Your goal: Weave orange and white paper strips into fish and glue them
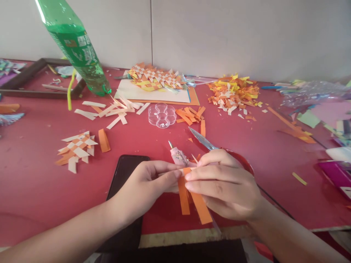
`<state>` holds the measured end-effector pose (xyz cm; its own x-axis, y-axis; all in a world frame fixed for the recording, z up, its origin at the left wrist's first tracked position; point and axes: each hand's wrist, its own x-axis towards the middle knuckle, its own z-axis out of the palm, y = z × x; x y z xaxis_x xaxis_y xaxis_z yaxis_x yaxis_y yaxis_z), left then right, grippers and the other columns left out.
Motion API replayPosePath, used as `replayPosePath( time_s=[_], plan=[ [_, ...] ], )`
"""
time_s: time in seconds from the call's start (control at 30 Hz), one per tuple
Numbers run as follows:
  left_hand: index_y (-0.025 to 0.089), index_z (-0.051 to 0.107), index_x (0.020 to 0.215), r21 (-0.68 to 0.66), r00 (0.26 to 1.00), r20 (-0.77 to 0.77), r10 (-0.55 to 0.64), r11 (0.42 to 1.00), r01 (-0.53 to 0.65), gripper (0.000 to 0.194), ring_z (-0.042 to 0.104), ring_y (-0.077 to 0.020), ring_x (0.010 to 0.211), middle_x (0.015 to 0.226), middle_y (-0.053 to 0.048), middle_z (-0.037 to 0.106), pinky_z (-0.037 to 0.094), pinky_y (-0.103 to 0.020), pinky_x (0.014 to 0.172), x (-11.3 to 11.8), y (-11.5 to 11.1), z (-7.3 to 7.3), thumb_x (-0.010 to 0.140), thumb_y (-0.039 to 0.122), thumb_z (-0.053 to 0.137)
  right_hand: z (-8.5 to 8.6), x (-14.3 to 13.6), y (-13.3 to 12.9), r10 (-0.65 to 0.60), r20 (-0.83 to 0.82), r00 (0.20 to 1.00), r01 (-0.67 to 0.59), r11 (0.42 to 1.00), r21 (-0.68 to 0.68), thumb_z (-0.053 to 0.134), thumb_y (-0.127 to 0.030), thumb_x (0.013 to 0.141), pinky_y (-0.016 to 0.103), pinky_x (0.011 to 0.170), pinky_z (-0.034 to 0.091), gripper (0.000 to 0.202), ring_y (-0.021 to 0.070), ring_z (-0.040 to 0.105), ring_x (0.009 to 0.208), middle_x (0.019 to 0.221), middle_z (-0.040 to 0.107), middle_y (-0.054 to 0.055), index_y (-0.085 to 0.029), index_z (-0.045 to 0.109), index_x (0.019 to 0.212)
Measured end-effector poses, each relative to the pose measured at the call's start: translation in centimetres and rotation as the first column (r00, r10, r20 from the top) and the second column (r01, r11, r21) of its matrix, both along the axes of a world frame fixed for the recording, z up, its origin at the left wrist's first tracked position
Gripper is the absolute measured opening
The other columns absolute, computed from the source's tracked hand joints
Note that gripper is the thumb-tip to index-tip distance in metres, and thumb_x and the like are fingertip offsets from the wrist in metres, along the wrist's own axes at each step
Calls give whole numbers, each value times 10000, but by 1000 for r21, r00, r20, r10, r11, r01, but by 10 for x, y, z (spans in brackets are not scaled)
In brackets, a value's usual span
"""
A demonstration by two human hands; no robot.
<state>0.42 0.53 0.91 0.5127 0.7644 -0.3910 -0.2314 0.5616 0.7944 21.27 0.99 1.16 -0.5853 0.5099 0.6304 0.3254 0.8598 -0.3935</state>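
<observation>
Near the table's front edge, my left hand [153, 182] pinches the left end of a small piece of orange and cream paper strips [184, 195]. My right hand [227, 184] grips the same piece from the right, its fingertips close to the left thumb. Two orange ends hang down between the hands. Just beyond the fingers lie a pink pen [178, 156] and open-bladed scissors [201, 138], their red handle partly hidden by my right hand. A black phone [126, 171] lies under my left wrist. A woven orange and cream piece [78, 148] rests to the left.
A green bottle [82, 54] leans at the back left beside a dark frame [30, 73]. Cream strips [117, 109], a clear flower-shaped tray [162, 115], a woven piece [156, 77] and a pile of scraps [234, 91] lie farther back on the red table [41, 197].
</observation>
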Motion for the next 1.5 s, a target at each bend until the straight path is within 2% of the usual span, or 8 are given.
replayPosePath(
  time_s=[0.57, 0.77, 0.93, 1.07, 1.13, 1.23, 1.33, 1.5],
  plan=[
    [196, 779, 946, -65, 998, 23, 60, 996, -59, 161, 720, -167, 864, 924, -51, 781, 538, -261, 860, -3, 0, -4, 840, 298, 713, -5, 3, 1, -19, 104, 994, 10, 997, 82, 643, -163, 799, 411, 833, 527, 188, 231, 601, 958, 967, 758, 26, -196, 725, 965],
    [178, 730, 816, -105, 1000, 26, 7, 995, -4, 160, 665, -104, 715, 811, -10, 735, 507, -189, 696, -5, 3, -3, 778, 327, 774, 1, 1, -2, 19, 62, 998, -18, 1000, -23, 423, -565, 940, 458, 873, 493, 488, 252, 599, 999, 942, 757, 52, -189, 712, 1055],
    [180, 706, 784, -13, 999, 11, 53, 999, -53, 139, 531, -38, 509, 670, 36, 674, 436, -149, 535, -2, 2, -1, 812, 311, 742, 0, 4, -1, -18, -33, 999, 15, 995, -94, 436, -423, 963, 451, 963, 466, 333, 232, 593, 1062, 1110, 680, 79, -211, 675, 1057],
    [186, 711, 753, 124, 988, -86, 125, 986, -114, 126, 655, -102, 689, 750, 7, 720, 514, -192, 693, -3, 0, 3, 809, 295, 742, -5, 3, 0, -151, -110, 982, 114, 951, -287, 600, -348, 849, 537, 1000, 439, 460, 293, 530, 1173, 1184, 613, 117, -215, 514, 1281],
    [183, 716, 744, 188, 985, -131, 115, 978, -89, 135, 675, -138, 737, 776, -13, 728, 535, -224, 715, -4, 0, 4, 809, 300, 736, -4, -1, 1, -148, -87, 985, 112, 939, -326, 628, -318, 824, 504, 957, 467, 400, 271, 568, 1080, 1039, 660, 87, -211, 561, 1204],
    [178, 727, 753, 293, 977, -195, 88, 956, -28, 138, 674, -149, 714, 790, -30, 731, 547, -237, 686, -5, -1, 5, 816, 300, 722, 1, -7, 4, -105, -53, 993, 87, 959, -268, 624, -218, 812, 425, 825, 506, 64, 205, 581, 840, 765, 640, 23, -216, 629, 876],
    [182, 744, 753, 370, 967, -232, 105, 929, -12, 128, 689, -159, 727, 767, -29, 744, 557, -241, 713, -5, -2, 3, 818, 290, 721, 7, -10, 4, -89, -33, 995, 78, 966, -247, 598, -136, 807, 381, 743, 511, 134, 177, 544, 754, 690, 593, 6, -219, 571, 706],
    [232, 778, 877, 222, 988, -124, 91, 973, -62, 119, 742, -199, 881, 909, -15, 791, 582, -253, 798, -3, -4, 3, 759, 251, 784, 5, -10, 2, -110, -46, 993, 95, 962, -256, 592, -126, 832, 366, 729, 509, 127, 177, 542, 779, 713, 585, 15, -207, 572, 736]
  ],
)
